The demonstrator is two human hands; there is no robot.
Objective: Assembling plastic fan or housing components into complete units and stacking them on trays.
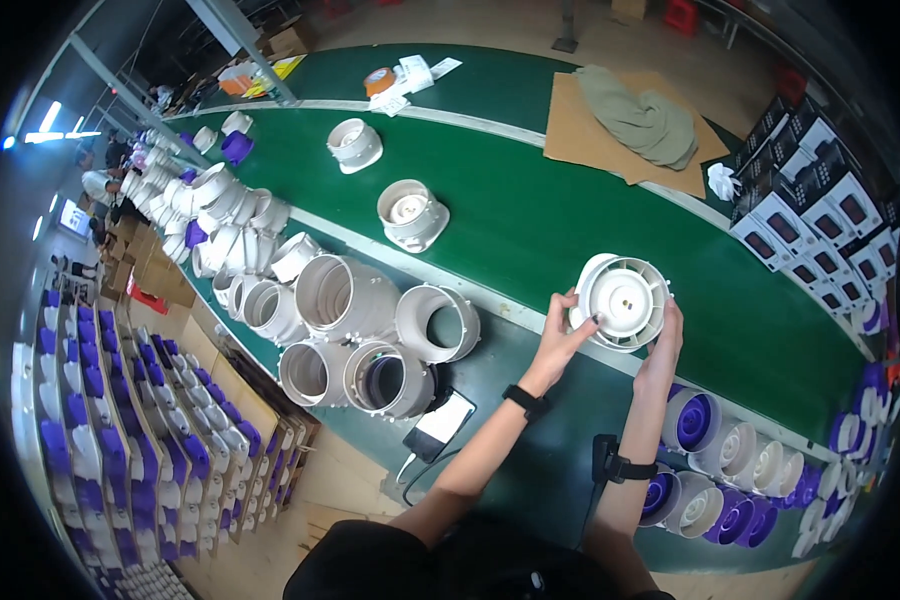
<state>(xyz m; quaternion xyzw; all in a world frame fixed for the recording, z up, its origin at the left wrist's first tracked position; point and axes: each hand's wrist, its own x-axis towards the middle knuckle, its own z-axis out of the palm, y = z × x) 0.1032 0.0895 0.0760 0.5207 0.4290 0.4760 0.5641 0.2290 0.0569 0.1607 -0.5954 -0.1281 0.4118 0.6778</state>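
Between my two hands I hold a round white plastic housing point(622, 303), with a ring of vanes and a round hub facing up, over the near edge of the green belt point(510, 210). My left hand point(567, 327) grips its left rim, thumb on the face. My right hand point(667, 335) closes round its right side; some of those fingers are hidden behind it. Left of my arms stand several open white cylinders point(345, 297). Two similar white housings, one nearer point(413, 214) and one farther point(354, 144), sit on the belt.
A phone point(440, 425) with a cable lies by the cylinders. White and purple round parts point(735, 450) stand in rows at right. Boxes point(815, 215) are stacked at far right, near cardboard with a grey-green cloth point(635, 115). Racks of white and purple parts point(135, 430) fill the left.
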